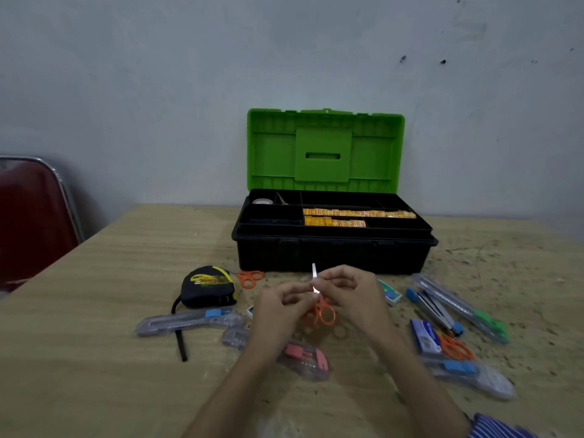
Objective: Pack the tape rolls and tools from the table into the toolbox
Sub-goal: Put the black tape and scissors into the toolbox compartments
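While the toolbox [331, 248] stands open at the far side of the table [94, 311], green lid [325, 147] upright against the wall, both hands meet just in front of it. The left hand [278, 311] and right hand [344, 290] have their fingers curled round small orange scissors [322, 312] — its loops hang below the fingers, and a thin white strip [314, 271] sticks up between the hands. In the tray, a tape roll [262, 201] sits in the back-left compartment and yellow packets [347, 216] fill 2 rows. Left of the hands lie a tape measure [210, 287], another orange scissors [249, 278] and a clear utility knife [186, 322]; a pink cutter [305, 358] lies under the left forearm. To the right lie more cutters, a blue box [425, 336] and a 3rd scissors [455, 347].
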